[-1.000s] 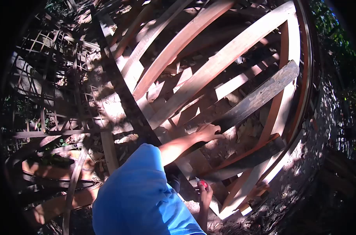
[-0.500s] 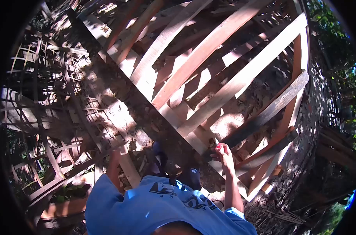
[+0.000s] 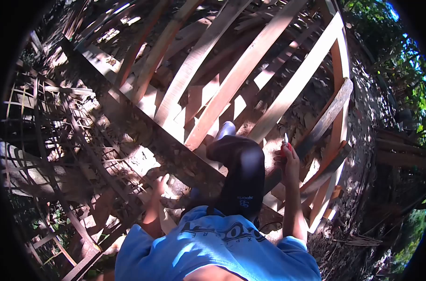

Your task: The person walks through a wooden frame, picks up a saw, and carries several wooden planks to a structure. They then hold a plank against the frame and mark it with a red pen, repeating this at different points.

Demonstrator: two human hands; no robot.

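Observation:
My right hand (image 3: 289,158) is closed around a small red tool (image 3: 286,145) with a pale pointed tip sticking upward; its exact kind is not clear. The hand hovers beside a weathered grey timber rib (image 3: 329,111) and a pale curved rib (image 3: 295,77). On the other side, my left hand (image 3: 162,185) is held out low with fingers extended, nothing visible in it. It is close to a long dark beam (image 3: 152,129) that runs diagonally below me. My bent leg (image 3: 241,164) is across that beam, the foot among the ribs.
Several curved wooden ribs (image 3: 243,77) rise from the beam toward an outer curved plank (image 3: 342,61). A lattice of thin sticks (image 3: 49,136) stands at left. Leaf-strewn ground (image 3: 363,154) and stacked boards (image 3: 400,152) lie at right.
One leg has lifted over the dark beam into the space among the ribs. My right hand has moved up with the red tool, its tip now showing. My left hand has come forward.

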